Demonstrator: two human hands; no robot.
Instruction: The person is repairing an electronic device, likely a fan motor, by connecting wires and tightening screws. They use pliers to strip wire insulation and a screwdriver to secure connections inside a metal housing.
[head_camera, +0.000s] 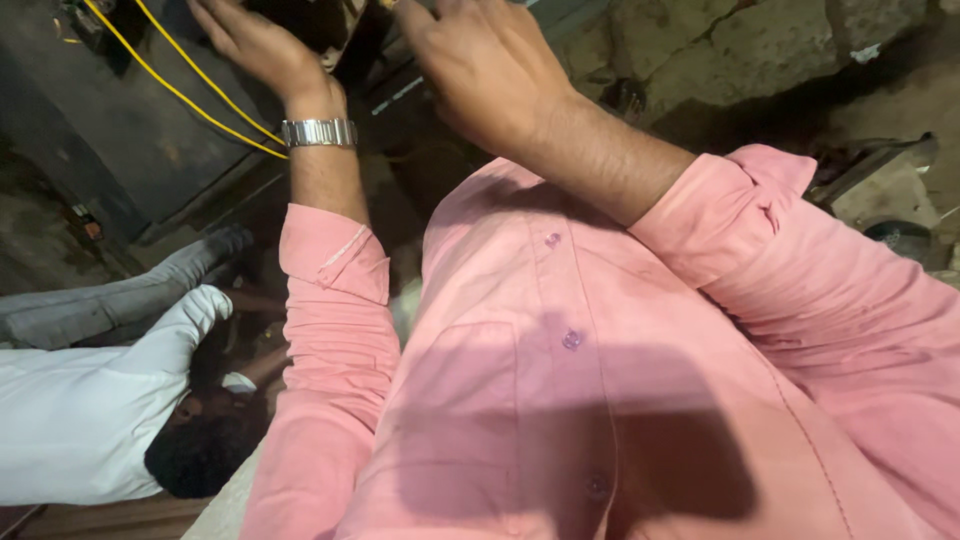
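Left hand: spread flat, nothing gripped, laid just beside the yellow cable (watch on wrist).
Right hand: loosely curled, contents hidden, raised well right of the cable.

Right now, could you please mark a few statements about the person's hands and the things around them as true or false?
1. The left hand has a metal wristwatch on its wrist. True.
2. Yellow cables run beside the left hand. True.
3. The right hand grips a hammer. False: no tool shows in it; its fingertips are cut off by the top edge.
4. The person's shirt is blue. False: it is pink, with rolled sleeves.
5. Another person in a white shirt is low at the left. True.
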